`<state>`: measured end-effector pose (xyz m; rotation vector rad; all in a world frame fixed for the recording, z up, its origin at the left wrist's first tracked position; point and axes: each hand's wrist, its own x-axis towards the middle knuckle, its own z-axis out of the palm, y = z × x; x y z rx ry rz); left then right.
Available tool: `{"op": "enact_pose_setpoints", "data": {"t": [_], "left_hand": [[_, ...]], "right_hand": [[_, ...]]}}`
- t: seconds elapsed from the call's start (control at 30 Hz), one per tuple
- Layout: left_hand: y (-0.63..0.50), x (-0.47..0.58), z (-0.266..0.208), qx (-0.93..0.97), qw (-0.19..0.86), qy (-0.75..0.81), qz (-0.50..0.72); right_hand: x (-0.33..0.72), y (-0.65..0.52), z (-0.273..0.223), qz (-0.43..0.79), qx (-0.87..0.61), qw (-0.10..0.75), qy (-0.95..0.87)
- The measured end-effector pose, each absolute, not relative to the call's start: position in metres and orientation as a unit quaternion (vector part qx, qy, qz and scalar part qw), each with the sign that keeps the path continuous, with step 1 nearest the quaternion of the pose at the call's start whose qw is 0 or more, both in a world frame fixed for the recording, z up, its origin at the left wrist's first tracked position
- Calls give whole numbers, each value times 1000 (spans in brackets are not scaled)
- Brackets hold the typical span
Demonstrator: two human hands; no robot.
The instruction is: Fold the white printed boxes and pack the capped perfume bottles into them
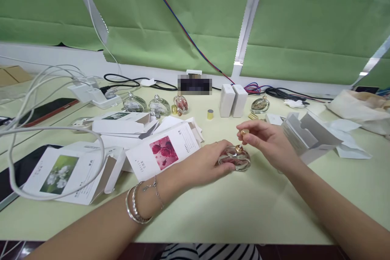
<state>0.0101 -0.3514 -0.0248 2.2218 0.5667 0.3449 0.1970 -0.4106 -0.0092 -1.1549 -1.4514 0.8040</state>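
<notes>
A round, flat glass bottle (242, 161) with a gold neck stands on the table before me. My left hand (217, 156) is closed around its left side. Just above the neck, my right hand (265, 138) pinches a small gold cap piece (244, 132) between thumb and fingers. A thin pale stem runs from this piece down to the neck; whether it reaches inside I cannot tell. Left of the bottle, partly behind my left forearm, lies a white carton with a red rose picture (163, 152). An opened white box (310, 134) sits to the right of my right hand.
Farther back stand several similar bottles (159, 105), a loose gold cap (210, 114) and two upright white boxes (227, 100). White cables (14, 162) loop over cartons (65, 174) and phones on the left. A beige cloth bag (361, 109) lies at the far right.
</notes>
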Motion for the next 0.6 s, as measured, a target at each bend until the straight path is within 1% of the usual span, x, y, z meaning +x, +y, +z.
{"op": "enact_pose_setpoints", "data": {"t": [0.07, 0.2, 0.4, 0.6], "left_hand": [[-351, 11, -25, 880, 399, 220, 135], [-350, 11, -27, 881, 399, 214, 135], [-350, 12, -28, 881, 401, 201, 148], [-351, 12, -23, 893, 378, 212, 126]], "right_hand": [[197, -415, -17, 322, -448, 527, -646], [198, -418, -26, 318, -419, 489, -696], [198, -418, -25, 284, -412, 493, -712], [199, -419, -25, 233, -421, 514, -710]]}}
